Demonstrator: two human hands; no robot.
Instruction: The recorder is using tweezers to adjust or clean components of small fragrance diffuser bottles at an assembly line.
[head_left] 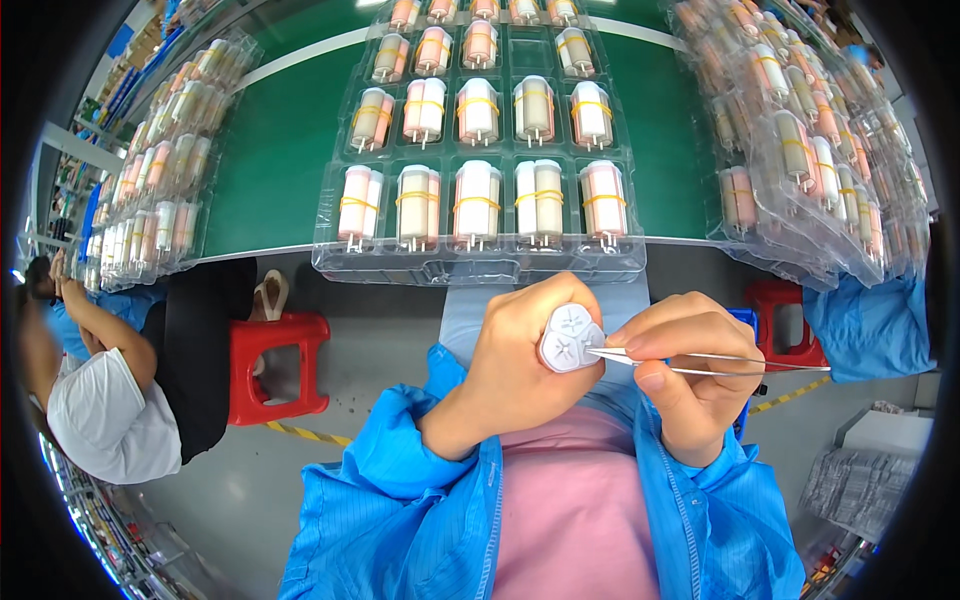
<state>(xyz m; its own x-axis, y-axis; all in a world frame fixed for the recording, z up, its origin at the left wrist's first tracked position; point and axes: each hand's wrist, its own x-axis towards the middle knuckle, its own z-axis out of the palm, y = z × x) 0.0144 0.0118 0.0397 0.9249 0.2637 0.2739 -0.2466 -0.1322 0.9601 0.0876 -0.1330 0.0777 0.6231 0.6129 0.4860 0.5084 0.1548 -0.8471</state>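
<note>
My left hand (pixel 505 365) is closed around a small piece, whose white three-lobed end (pixel 571 338) faces up with star-like slits in its lobes. The rest of that piece is hidden in my fist. Between the thumb and fingers of my right hand (pixel 700 365) is a pair of metal tweezers (pixel 612 353); their tips meet the right edge of the white end. Just beyond my hands, a clear plastic tray (pixel 480 268) holds rows of cylinder bundles (pixel 477 205), white, pink and beige, each wrapped with a yellow band and showing thin pins at the near end.
Filled trays are stacked on the green table (pixel 270 165) at left (pixel 150 215) and right (pixel 800 190). A seated person (pixel 115 410) is at left beside a red stool (pixel 270 368). Another person's blue sleeve (pixel 870 325) shows at right, near a second red stool (pixel 790 330).
</note>
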